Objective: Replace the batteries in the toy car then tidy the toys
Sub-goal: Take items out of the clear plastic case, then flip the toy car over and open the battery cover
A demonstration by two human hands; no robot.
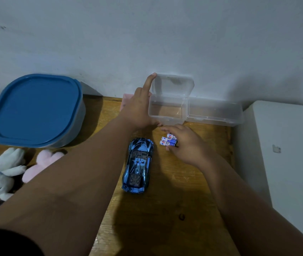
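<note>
You're gripping the batteries [168, 141] w/ right hand [185, 145], left hand [137, 109] propping the clear box lid [172, 85] w/ a straight finger; next, prob. flipping the toy car [138, 163] for the swap.

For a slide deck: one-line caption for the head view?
Left hand props open a clear box while the right hand grips batteries beside the blue toy car.

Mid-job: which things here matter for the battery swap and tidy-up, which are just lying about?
Job: toy car; batteries, gripped by right hand; open clear box, lid propped by left hand; white plush; pink plush.
Lying about: shut clear box; blue-lidded tub (perhaps toy storage); white cabinet.
</note>
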